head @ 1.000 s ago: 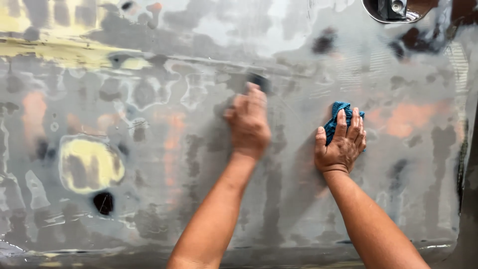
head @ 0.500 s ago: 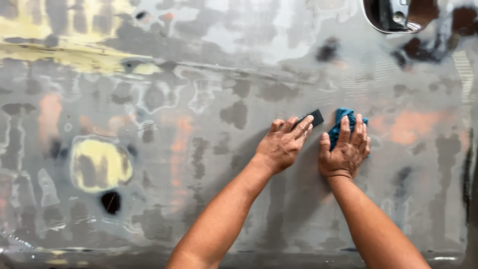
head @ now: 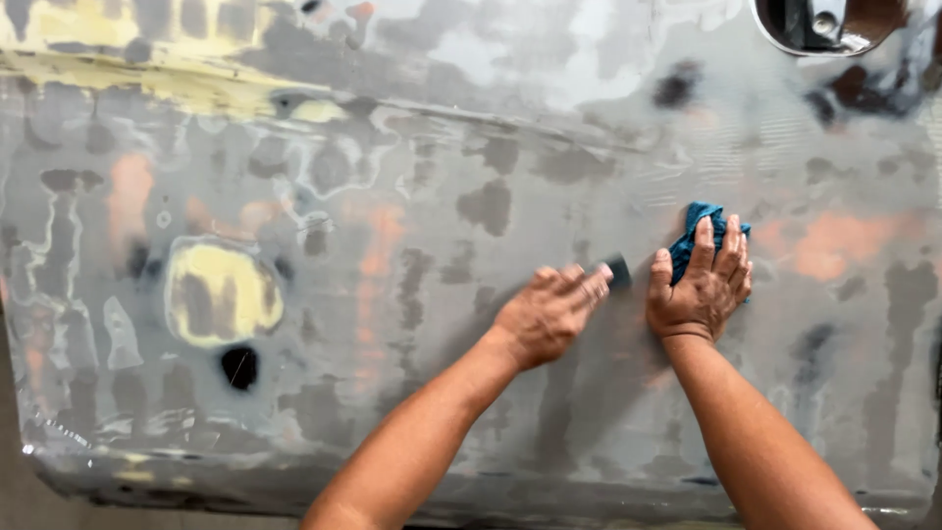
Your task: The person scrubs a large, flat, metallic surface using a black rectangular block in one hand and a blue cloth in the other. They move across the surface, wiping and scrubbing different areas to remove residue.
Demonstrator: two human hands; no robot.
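Note:
A large grey sanded car door panel with yellow, orange and dark patches fills the view. My left hand presses a small dark sanding block flat against the panel near its middle. My right hand lies just to the right of it, palm down on a crumpled blue cloth, most of which my fingers hide. The two hands are almost touching.
A round opening with dark parts inside sits at the panel's top right. A yellow filler patch and a black spot lie at the left. The panel's lower edge runs along the bottom.
My left hand slid the sanding block from higher up on the panel rightward and down toward my right hand. My right hand and the blue cloth stayed about where they were.

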